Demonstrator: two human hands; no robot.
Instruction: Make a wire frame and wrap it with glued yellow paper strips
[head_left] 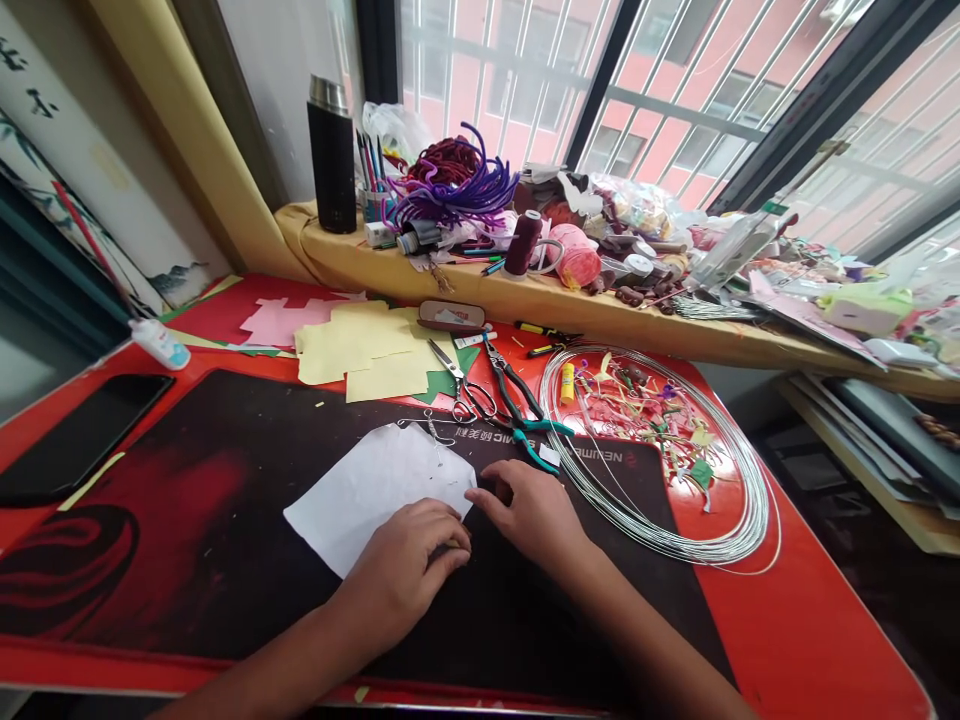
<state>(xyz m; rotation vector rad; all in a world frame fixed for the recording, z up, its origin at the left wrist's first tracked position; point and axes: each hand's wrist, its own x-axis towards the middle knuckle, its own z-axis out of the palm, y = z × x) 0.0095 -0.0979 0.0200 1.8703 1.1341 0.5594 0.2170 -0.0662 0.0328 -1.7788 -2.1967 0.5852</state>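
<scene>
A white sheet of paper [360, 490] lies on the black mat [247, 450], with a small bent wire piece [433, 428] on its upper edge. My left hand [420, 550] rests over the paper's lower right part, its fingers curled and thumb close to them; what they hold, if anything, is too small to name. At the paper's right edge is my right hand [521, 505], thumb and forefinger apart and nothing visible between them. Beyond the paper lie scissors [461, 385] and pliers with teal handles [517, 390].
A large wire coil [652, 540] rings colourful scraps at the right. Yellow papers [360, 345] lie at the back, a phone [82, 435] and a glue bottle [160, 344] at the left. A black flask [331, 160] and a maroon thread spool [523, 243] stand on the cluttered sill.
</scene>
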